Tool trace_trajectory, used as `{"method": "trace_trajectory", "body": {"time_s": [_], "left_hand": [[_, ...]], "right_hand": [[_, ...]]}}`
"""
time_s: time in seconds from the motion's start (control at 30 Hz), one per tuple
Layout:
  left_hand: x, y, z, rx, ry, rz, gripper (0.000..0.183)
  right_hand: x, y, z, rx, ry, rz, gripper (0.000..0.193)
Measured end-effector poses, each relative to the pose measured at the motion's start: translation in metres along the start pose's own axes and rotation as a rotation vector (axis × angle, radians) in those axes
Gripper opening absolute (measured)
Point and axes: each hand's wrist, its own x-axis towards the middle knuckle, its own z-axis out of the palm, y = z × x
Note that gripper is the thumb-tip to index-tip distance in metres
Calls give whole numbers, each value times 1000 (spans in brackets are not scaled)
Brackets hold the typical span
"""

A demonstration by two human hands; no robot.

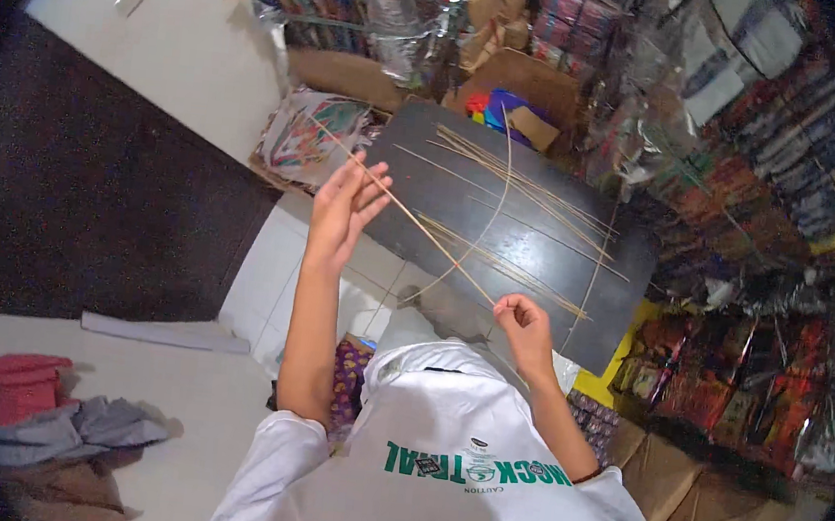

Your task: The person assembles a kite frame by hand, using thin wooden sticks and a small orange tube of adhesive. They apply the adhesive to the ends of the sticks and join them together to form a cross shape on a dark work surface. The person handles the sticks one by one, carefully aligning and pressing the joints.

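A long, thin tan stick [423, 227] runs slantwise above the dark table, between my two hands. My left hand [342, 210] pinches it loosely near its upper left end, with some fingers stretched out. At the lower right end, my right hand [524, 328] grips it between thumb and fingers, the other fingers curled. A curved thin strip [507, 184] crosses the table and passes the held stick; whether they touch I cannot tell. Several similar sticks lie in two loose bundles, a far bundle [535, 186] and a near bundle [507, 266], on the table [406, 174].
Tall stacks of plastic-wrapped goods [741, 141] crowd the right and far sides. Behind the table stands an open cardboard box [541, 77] with colourful items. A dark door-like panel [93, 189] is at the left, above crumpled clothes [69, 433] on the floor.
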Motion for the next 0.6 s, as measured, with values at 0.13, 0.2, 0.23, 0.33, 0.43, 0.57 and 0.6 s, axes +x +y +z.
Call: {"method": "trace_trajectory", "body": {"time_s": [0.13, 0.2, 0.23, 0.33, 0.43, 0.57, 0.6], "left_hand": [[29, 5, -40, -27, 112, 74, 41], [44, 8, -57, 1, 167, 106, 40], [50, 8, -64, 13, 194, 119, 40], [72, 6, -87, 39, 204, 122, 37], [93, 13, -119, -15, 257, 133, 34], [126, 27, -166, -27, 292, 86, 38], [134, 31, -178, -51, 311, 72, 39]], "right_hand": [[10, 7, 14, -116, -55, -6, 11], [17, 9, 23, -164, -62, 1, 11], [20, 11, 28, -177, -61, 11, 11], [32, 15, 51, -160, -70, 32, 11], [48, 17, 79, -197, -101, 32, 14], [73, 10, 126, -179, -149, 40, 17], [81, 11, 137, -191, -166, 51, 17]]}}
